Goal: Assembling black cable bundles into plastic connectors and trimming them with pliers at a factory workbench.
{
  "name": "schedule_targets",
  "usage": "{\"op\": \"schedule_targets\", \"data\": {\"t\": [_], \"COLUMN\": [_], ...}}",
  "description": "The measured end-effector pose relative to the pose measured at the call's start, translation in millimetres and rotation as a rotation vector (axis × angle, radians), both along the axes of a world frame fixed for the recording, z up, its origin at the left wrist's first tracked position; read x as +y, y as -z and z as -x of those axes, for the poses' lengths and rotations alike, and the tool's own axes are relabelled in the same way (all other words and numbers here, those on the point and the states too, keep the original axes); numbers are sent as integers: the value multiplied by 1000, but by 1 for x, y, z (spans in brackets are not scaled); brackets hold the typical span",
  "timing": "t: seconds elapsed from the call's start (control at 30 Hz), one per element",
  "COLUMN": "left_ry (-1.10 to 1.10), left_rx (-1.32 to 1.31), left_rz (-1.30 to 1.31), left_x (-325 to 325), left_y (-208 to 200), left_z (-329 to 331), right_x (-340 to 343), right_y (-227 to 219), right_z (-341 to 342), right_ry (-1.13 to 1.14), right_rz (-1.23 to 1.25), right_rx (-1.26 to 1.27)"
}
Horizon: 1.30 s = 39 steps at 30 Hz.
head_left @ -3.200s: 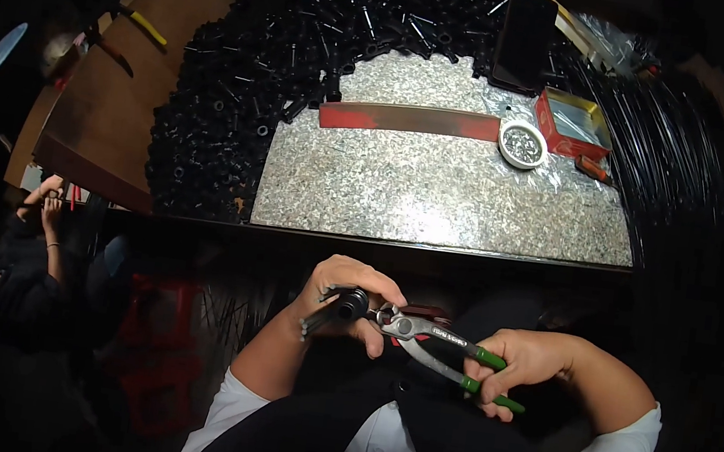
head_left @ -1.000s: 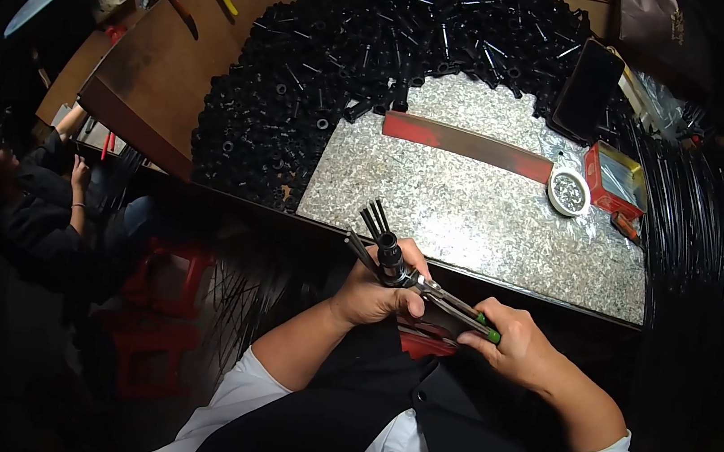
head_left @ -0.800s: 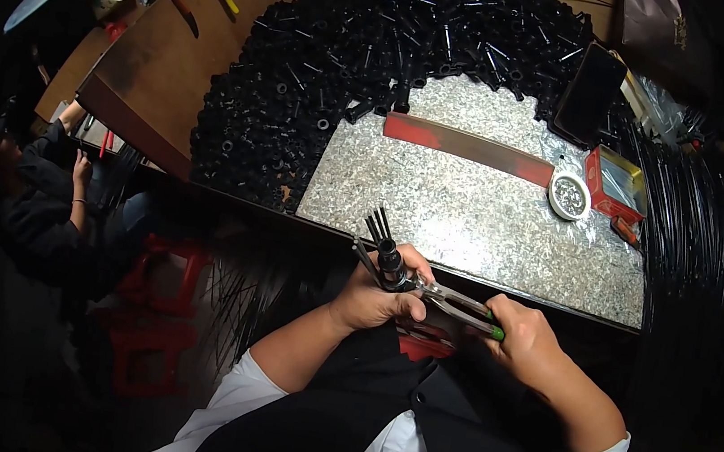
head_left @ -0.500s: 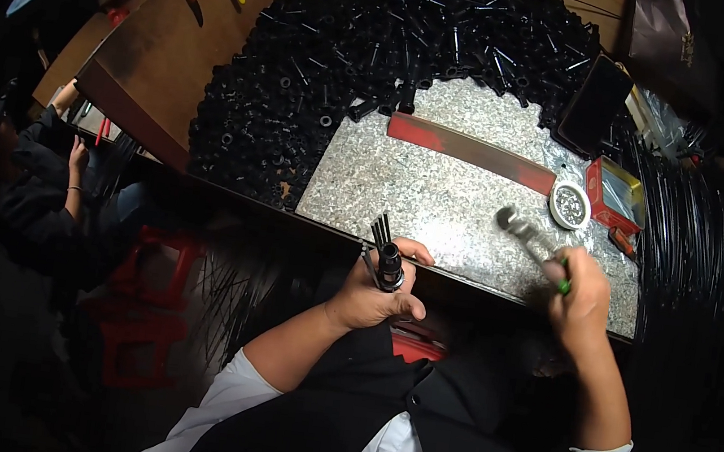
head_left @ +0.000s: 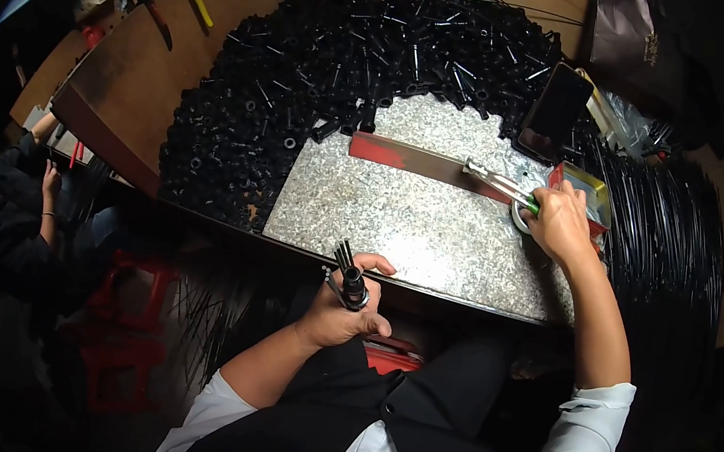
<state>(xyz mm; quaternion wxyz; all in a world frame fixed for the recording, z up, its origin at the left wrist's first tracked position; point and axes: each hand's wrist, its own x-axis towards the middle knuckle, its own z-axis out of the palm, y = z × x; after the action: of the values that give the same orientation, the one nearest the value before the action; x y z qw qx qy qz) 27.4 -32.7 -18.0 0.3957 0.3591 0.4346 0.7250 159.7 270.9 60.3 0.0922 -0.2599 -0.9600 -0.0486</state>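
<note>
In my left hand [head_left: 335, 315], just off the near edge of the table, a short black tubular part [head_left: 354, 288] stands upright. Several thin black rods [head_left: 343, 255] stick up beside it in the same grip; the forefinger and thumb point out to the right. My right hand [head_left: 561, 222] is wrapped around pliers [head_left: 496, 182] with metal jaws and a bit of green at the handle. Their jaws point left, over the right part of a red-and-brown bar [head_left: 402, 157]. A white round dish [head_left: 519, 218] is mostly hidden under the right hand.
A large heap of black tubular parts [head_left: 239, 121] curves around the speckled tabletop [head_left: 338, 196]. Right of it are a red-and-yellow box [head_left: 602, 201], a dark phone [head_left: 557, 110] and a bundle of long black rods [head_left: 665, 227]. Another person's hand [head_left: 52, 179] shows at far left.
My right hand has moved the pliers up and away from me, from above the near tabletop to the bar and dish. My left hand keeps its hold; the whole view has shifted slightly.
</note>
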Motion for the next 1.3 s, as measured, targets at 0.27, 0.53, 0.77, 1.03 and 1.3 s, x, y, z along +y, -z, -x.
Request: {"op": "schedule_targets", "data": {"t": [0.27, 0.53, 0.77, 1.03, 1.3], "left_ry": [-2, 52, 37, -7, -29], "left_rx": [31, 77, 107, 118, 178], "left_rz": [33, 64, 61, 73, -20], "left_x": [1, -1, 3, 3, 0], "left_y": [-1, 3, -2, -17, -16], "left_z": [2, 8, 3, -4, -9], "right_x": [8, 5, -19, -154, -184], "right_y": [9, 3, -6, -6, 7], "right_z": [9, 6, -5, -4, 3], "right_ry": [-26, -32, 0, -284, -558], "right_rz": [-26, 27, 182, 1367, 1007], "right_rx": [-50, 42, 296, 539, 593]}}
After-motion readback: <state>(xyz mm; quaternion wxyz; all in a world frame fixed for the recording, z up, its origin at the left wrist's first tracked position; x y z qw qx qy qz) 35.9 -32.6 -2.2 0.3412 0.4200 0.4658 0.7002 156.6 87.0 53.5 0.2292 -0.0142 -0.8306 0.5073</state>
